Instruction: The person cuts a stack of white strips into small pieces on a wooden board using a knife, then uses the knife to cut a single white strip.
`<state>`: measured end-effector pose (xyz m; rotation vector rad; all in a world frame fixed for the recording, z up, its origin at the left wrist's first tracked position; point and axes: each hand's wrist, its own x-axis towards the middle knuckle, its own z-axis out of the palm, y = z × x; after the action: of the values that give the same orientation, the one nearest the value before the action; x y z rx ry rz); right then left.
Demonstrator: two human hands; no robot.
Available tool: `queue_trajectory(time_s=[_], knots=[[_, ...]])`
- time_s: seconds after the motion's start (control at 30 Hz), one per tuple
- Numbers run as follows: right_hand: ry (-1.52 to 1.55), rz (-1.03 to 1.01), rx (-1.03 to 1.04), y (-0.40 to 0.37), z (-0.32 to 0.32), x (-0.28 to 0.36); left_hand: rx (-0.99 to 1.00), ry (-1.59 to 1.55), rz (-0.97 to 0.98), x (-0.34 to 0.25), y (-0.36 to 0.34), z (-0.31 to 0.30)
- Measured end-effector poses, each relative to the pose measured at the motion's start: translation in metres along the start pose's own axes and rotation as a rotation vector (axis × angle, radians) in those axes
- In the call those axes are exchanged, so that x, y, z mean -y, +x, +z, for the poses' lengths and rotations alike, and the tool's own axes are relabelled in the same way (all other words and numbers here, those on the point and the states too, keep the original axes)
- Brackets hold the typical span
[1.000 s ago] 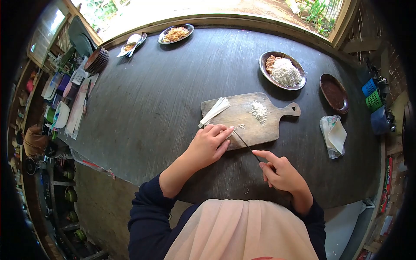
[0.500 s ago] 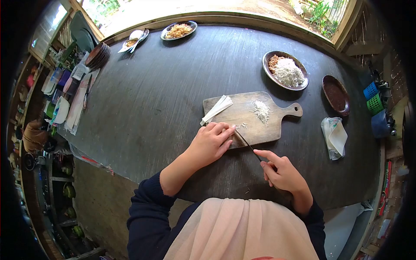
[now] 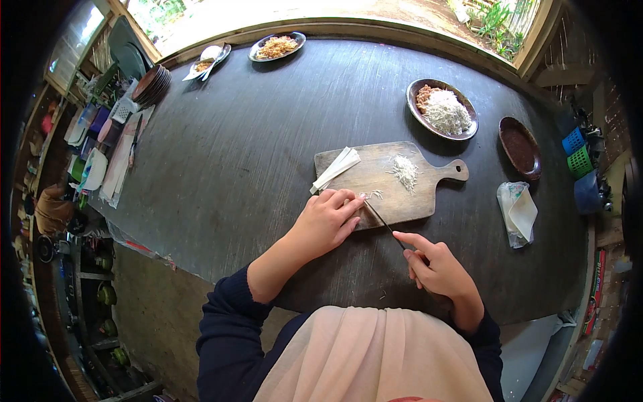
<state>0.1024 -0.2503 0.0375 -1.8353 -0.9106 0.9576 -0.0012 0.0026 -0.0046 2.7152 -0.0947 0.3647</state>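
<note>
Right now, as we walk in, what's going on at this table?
A person's right hand holds a knife, its blade slanting over the near edge of a wooden board. The left hand's fingertips are by the blade's tip; what lies under them is mostly hidden. White strips and a pile of shreds lie on the board, with a filled plate beyond.

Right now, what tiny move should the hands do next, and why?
Probably one more small, careful slice. The right hand holds the knife with its tip beside the left hand, which rests on the cutting board. Little shreds lie by the blade, and long white strips lie uncut.
</note>
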Motion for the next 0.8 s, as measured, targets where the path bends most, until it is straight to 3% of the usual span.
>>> queue_trajectory(time_s=[0.8], knots=[[-0.010,0.029,0.028,0.0006,-0.0060,-0.0012,0.018,-0.011,-0.011,-0.0005,0.0005,-0.0015]])
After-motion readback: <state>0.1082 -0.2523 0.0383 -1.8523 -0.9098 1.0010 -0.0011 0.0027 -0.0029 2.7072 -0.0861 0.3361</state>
